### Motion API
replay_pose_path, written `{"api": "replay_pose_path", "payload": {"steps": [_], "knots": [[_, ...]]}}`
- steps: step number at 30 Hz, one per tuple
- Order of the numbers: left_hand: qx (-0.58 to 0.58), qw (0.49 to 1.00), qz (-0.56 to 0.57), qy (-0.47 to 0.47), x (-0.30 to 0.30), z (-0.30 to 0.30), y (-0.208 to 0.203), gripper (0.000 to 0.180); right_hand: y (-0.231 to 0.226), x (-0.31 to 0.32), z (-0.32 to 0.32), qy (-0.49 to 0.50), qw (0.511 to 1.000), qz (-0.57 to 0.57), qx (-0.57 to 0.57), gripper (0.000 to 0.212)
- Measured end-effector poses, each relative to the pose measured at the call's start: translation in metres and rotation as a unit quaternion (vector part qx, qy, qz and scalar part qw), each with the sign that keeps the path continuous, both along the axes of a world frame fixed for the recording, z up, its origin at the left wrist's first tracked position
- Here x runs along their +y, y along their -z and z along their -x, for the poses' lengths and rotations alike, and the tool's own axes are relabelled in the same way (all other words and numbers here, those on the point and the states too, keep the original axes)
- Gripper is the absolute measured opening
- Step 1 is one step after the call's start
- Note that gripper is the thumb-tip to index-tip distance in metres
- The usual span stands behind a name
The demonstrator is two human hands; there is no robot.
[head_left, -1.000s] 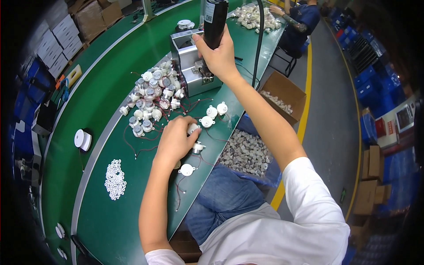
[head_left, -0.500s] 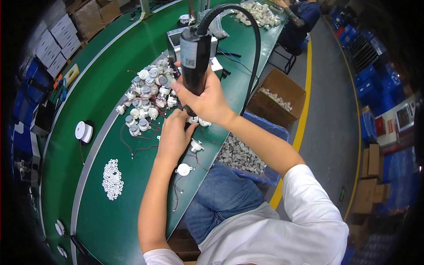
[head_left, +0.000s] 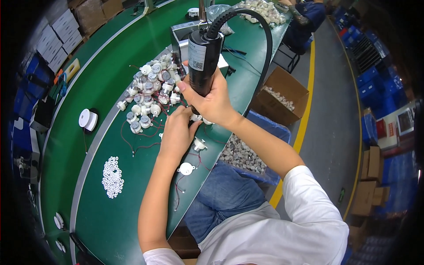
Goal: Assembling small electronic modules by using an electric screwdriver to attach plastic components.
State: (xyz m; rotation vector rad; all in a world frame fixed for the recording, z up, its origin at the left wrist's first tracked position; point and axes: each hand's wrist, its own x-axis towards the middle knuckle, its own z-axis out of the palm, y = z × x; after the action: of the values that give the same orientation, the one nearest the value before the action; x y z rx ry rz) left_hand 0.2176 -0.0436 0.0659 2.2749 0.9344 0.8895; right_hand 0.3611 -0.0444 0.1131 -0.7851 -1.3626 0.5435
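My right hand [head_left: 212, 99] is wrapped round a black electric screwdriver [head_left: 202, 57], held upright with its tip downward. Just below and left of it, my left hand [head_left: 176, 132] has its fingers pinched on a small white motor [head_left: 195, 117] under the screwdriver's tip; fingers and tool hide most of this motor. Close by on the green bench lie another white motor [head_left: 199, 144] and a round white one [head_left: 187, 168], both with thin red and black wires. Beyond my left hand is a heap of similar white and grey motors [head_left: 152, 81] with tangled wires.
Small white rings [head_left: 113, 177] lie in a patch on the bench. A green conveyor belt [head_left: 66, 176] runs along the left, carrying a white round unit [head_left: 88, 119]. A blue bin [head_left: 269, 176] and a cardboard box [head_left: 282, 95] stand at the right. Another person [head_left: 304, 22] sits farther off.
The screwdriver and my right hand have shifted slightly right. The white unit on the belt has travelled away from me. My left hand keeps its pinch.
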Motion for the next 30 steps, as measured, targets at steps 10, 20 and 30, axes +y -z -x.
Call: {"api": "replay_pose_path", "payload": {"steps": [10,20,30], "knots": [[0.0,1.0,0.016,-0.01,-0.002,-0.001,-0.001,0.027,0.002,-0.006,0.001,-0.047,0.999,0.023,0.013,0.051],[0.014,0.999,-0.009,-0.034,-0.004,-0.008,-0.009,0.031,0.001,-0.008,0.0,-0.029,0.998,-0.009,0.055,0.032],[0.036,0.989,-0.113,-0.094,-0.011,0.005,-0.015,0.038,-0.026,0.026,-0.018,0.016,0.999,-0.007,0.032,0.048]]}}
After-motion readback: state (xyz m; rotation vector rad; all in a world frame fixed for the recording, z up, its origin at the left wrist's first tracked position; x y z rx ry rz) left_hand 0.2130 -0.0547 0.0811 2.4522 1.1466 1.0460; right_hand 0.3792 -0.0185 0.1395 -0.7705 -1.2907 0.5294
